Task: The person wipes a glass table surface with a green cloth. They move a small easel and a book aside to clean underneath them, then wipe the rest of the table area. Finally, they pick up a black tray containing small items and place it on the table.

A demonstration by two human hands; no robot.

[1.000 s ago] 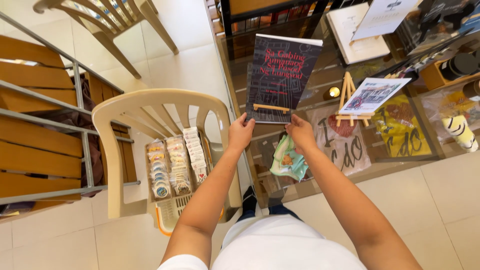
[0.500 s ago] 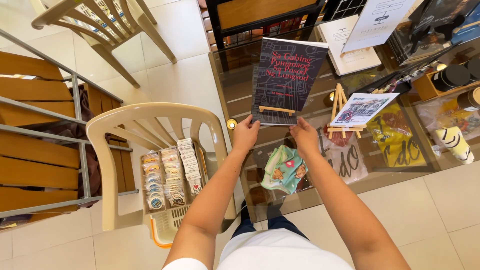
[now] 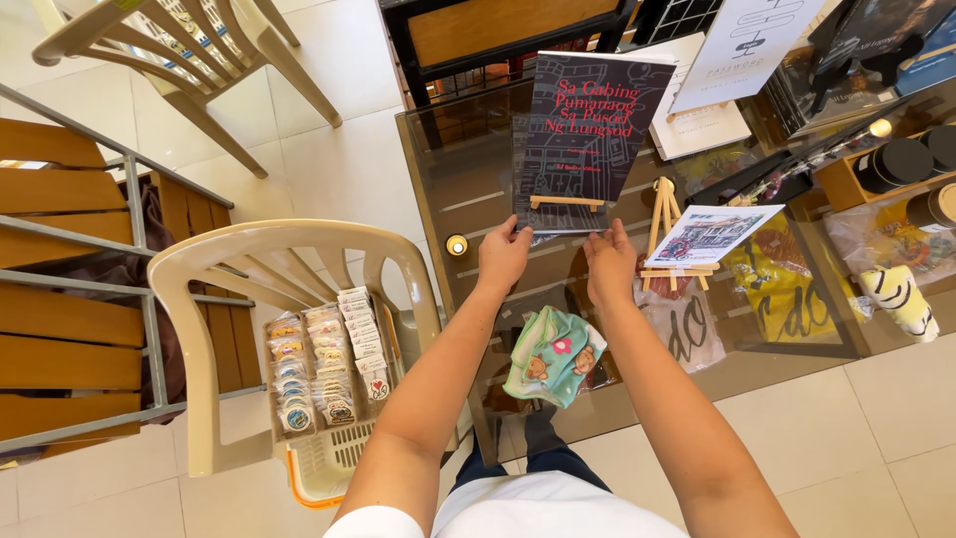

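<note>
Two bare hands reach over the near edge of the glass table (image 3: pixel 438 189). Nearest, a folded teal cloth (image 3: pixel 554 356) lies between the forearms. Left hand (image 3: pixel 503 256) and right hand (image 3: pixel 609 264) sit side by side, fingers loosely spread, fingertips touching the bottom edge of the dark book (image 3: pixel 588 139). The book stands directly beyond them on a small wooden easel (image 3: pixel 566 202), long axis upright; neither hand is nearer.

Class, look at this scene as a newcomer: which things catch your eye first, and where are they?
A dark book with red lettering stands on a small wooden easel on the glass table, both hands, left hand and right hand, at its lower edge. Left of the table, a cream plastic chair holds sticker sheets.
</note>
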